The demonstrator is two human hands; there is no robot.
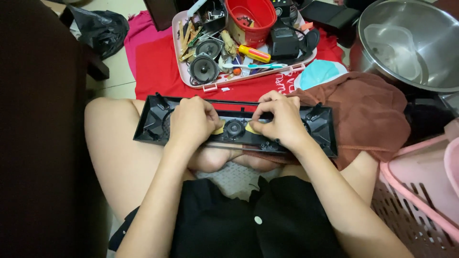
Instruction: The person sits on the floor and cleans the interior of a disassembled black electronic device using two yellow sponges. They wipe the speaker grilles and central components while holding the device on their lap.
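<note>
Across my crossed legs lies the long black plastic panel (153,125), its inner side facing up. My left hand (191,122) is curled closed on its middle part, fingers bent down over the edge. My right hand (282,119) pinches a small yellow piece (250,128) beside the round centre part (234,128). Behind the panel, a pink tray (210,86) holds two loose speakers (203,68).

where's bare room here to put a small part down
Free patches: the red cloth left of the pink tray, and the strip of it between that tray and the black panel. The brown towel is bare too. Crowded: the tray itself, and the panel's middle under the left hand and right hand.
</note>
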